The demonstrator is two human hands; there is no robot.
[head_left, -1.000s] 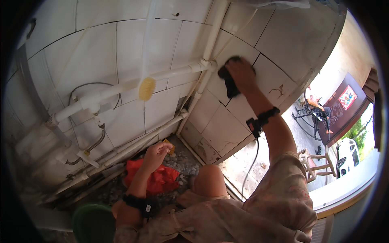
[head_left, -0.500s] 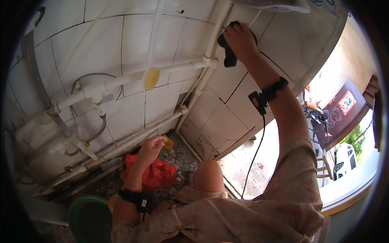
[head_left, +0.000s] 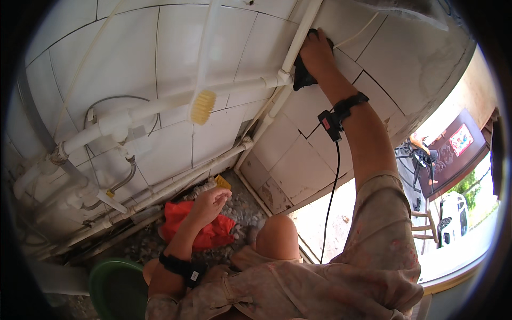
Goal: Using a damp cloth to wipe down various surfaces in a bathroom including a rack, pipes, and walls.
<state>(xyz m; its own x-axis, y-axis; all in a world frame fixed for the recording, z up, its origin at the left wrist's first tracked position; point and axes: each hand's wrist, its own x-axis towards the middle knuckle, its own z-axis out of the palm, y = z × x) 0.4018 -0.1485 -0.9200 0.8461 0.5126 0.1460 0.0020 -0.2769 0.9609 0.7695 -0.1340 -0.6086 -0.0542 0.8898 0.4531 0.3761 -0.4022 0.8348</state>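
Note:
My right hand is closed on a black cloth and presses it to the white tiled wall, close beside the upright white pipe in the corner. Part of the cloth hangs below my fingers; the rest is hidden under the palm. Lower down, my left hand is held in the air with its fingers loosely bent and apart, nothing visible in it. Behind it on the pebbly ground lie a red plastic bag and a small yellow object, partly covered by the hand.
A long-handled brush with yellow bristles hangs before the white horizontal pipe. A green basin stands at lower left. Clear plastic hangs at top right. A black cable runs down from my right wrist strap. Beyond the doorway are a person and a stool.
My right hand has slid the black cloth leftward along the wall, up against the corner pipe. My left hand has shifted slightly right and down. The view has tilted a little.

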